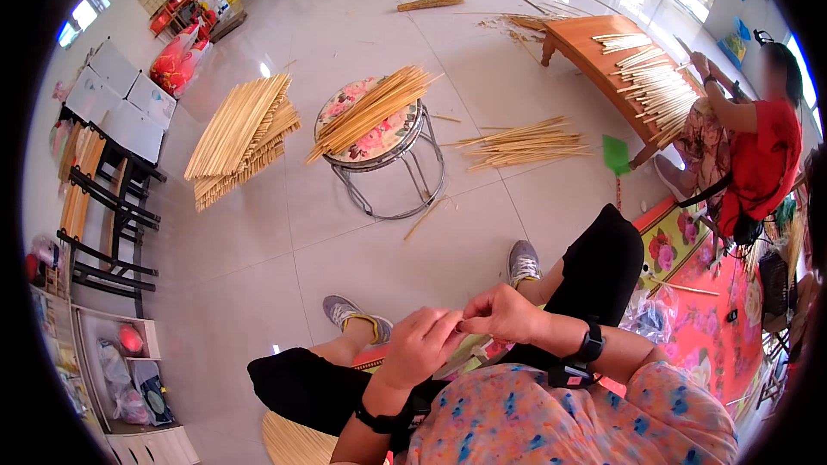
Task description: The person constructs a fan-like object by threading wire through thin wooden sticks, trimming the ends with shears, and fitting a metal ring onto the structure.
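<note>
My left hand (422,344) and my right hand (500,317) meet in front of my lap, fingertips pinched together around something too small or hidden to make out. Beyond my shoes, a floral-topped metal stool (349,110) holds a bundle of long pale sticks (379,105). A loose heap of sticks (525,145) lies on the tiles to its right, and a tall stack of stick bundles (241,138) is to its left.
A co-worker in red (767,155) sits at a wooden bench (573,43) spread with sticks, a green swatter (616,155) nearby. A floral mat (715,327) lies at my right. Folded black-framed furniture (108,207) and shelves (138,362) line the left.
</note>
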### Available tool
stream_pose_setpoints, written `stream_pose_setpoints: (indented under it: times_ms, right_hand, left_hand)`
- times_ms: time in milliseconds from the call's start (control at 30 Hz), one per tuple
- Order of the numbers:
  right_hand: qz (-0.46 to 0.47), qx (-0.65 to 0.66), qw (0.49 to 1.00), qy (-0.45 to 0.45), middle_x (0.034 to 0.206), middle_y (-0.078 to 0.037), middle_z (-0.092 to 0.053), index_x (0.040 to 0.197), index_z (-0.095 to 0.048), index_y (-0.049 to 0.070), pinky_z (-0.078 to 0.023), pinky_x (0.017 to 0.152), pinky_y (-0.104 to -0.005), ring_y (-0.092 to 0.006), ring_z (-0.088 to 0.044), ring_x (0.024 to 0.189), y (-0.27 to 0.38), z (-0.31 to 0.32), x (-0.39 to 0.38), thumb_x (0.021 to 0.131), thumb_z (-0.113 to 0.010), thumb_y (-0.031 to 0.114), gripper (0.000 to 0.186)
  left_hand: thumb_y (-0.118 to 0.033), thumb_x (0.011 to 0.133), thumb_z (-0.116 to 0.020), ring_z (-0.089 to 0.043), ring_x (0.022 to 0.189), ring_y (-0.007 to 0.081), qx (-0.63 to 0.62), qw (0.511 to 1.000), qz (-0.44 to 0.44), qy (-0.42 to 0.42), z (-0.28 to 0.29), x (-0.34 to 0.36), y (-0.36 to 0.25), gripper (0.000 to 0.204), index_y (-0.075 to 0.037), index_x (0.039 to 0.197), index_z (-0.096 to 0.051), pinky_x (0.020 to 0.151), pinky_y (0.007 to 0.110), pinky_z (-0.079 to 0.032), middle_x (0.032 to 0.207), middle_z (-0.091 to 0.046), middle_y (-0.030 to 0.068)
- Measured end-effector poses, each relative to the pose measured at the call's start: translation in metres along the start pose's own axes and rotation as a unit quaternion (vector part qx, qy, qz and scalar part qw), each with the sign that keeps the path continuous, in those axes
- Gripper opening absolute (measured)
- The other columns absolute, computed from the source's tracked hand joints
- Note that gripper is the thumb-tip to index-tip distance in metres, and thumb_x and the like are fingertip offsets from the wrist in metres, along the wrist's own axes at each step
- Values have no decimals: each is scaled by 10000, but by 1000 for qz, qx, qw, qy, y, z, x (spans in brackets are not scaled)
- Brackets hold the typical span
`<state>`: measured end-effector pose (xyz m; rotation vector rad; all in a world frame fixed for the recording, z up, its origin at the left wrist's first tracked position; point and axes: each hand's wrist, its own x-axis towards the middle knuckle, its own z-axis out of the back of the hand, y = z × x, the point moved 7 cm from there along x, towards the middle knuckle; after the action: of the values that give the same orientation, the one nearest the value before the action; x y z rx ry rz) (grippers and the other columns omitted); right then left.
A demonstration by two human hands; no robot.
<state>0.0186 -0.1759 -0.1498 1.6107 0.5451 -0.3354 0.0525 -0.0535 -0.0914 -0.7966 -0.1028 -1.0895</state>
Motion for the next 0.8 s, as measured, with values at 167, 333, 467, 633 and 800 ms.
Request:
stream_pose_setpoints:
  times_ms: [167,333,467,633,800]
  right_hand:
    - [66,-7,997,45,823,-56,-679,1003,-651,-46,-506,642,-228,-85,-618,699,-1,3,7,853,-680,192,282]
    - [369,-223,901,-51,861,-77,-625,1231,-517,34,-496,608,-357,-243,-607,610,35,5,-11,900,-611,223,393]
    - [321,-311,889,105,738,-168,-595,1024,-544,29,-472,586,-441,-375,-595,658,31,-34,-25,911,-549,273,269]
    - [371,-456,801,111,623,-87,-545,816,-524,65,-449,504,-409,-317,-578,602,44,-46,-42,871,-581,313,261]
    - [465,-445,749,160,559,-70,-520,774,-510,77,-428,451,-395,-301,-553,520,76,-53,-59,867,-578,332,280]
  left_hand:
    - [-97,692,-731,-612,778,267,10,1000,-12,-27,13,3,3,298,-43,958,-608,680,358,-504,1043,-601,103]
    - [-168,703,-710,-607,810,287,-112,987,30,112,15,2,-11,233,-77,897,-619,692,375,-500,1071,-604,122]
    - [-284,745,-688,-598,906,272,-155,936,21,314,-14,-20,-26,276,-72,920,-671,764,386,-495,1012,-616,91]
    - [-221,755,-652,-563,984,308,-219,909,-53,350,0,-23,-48,215,-84,918,-620,820,413,-481,1145,-571,76]
    - [-202,738,-686,-561,984,339,-150,924,-122,331,24,-13,-73,263,-63,946,-604,844,425,-480,1167,-558,106]
